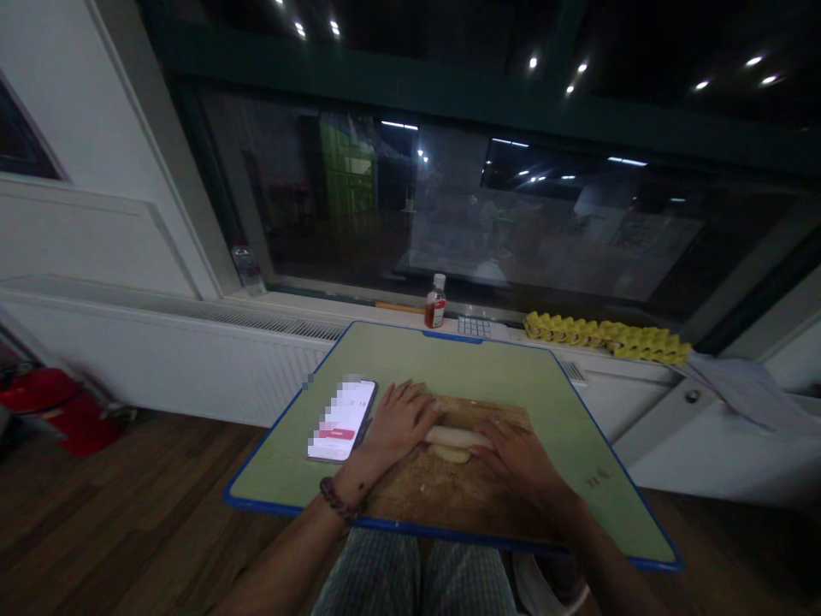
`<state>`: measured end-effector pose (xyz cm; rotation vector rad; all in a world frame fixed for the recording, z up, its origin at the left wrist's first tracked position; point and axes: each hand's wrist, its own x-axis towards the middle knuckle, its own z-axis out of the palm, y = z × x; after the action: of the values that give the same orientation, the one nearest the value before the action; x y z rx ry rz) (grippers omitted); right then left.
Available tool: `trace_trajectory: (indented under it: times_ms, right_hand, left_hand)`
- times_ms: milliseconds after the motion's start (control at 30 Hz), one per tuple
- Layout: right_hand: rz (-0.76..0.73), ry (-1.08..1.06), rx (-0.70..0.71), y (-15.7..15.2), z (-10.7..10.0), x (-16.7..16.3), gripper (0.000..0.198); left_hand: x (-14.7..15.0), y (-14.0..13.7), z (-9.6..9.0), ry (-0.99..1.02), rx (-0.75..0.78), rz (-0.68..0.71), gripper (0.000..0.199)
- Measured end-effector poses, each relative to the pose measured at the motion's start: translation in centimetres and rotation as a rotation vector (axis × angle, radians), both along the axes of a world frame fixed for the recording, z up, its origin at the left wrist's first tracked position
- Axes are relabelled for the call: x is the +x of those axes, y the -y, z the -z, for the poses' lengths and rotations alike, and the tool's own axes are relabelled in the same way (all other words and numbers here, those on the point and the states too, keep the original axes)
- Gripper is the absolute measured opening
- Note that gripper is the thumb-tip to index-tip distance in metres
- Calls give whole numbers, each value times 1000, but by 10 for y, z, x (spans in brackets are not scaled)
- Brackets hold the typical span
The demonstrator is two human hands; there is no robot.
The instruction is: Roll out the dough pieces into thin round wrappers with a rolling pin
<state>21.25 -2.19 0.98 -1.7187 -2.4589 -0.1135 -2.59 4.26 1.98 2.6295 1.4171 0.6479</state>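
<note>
A pale rolling pin [455, 437] lies across a flattened piece of dough [450, 454] on a worn wooden board [462, 496]. My left hand [403, 419] is closed over the pin's left end, its fingers reaching forward past it and hiding that end. Over the right end, my right hand [513, 453] grips the pin with its fingers curved across the top. The dough shows as a small yellowish oval under the near side of the pin, between both hands. Light scraps of flour or dough dot the board.
The board sits on a green folding table [564, 402] with a blue edge. A lit phone [343, 419] lies left of my left hand. On the windowsill stand a red-labelled bottle [435, 304], a yellow egg carton [603, 335] and a clear bottle [247, 267]. A fire extinguisher [61, 411] is at the far left.
</note>
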Motion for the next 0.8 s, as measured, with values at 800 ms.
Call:
trace_trajectory:
  times_ms: [800]
  right_hand:
    - [-3,-431,-89,4,-4,0,43]
  left_hand:
    - [13,6,-11,-111,-10,-72,29]
